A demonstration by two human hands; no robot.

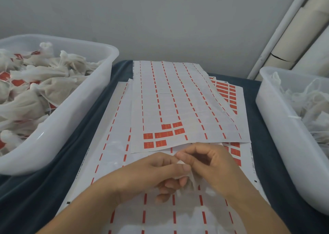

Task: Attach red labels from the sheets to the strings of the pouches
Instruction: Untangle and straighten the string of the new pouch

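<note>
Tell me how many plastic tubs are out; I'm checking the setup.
2. One tub sits at the left, full of tied pouches; the other tub sits at the right, cut off by the frame edge. More may lie outside the view.

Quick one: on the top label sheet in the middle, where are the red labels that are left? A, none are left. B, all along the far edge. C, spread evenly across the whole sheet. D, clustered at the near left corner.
D: the remaining red labels sit bunched at the near left corner of the top sheet, and the rest of it shows only thin red dashes.
</note>
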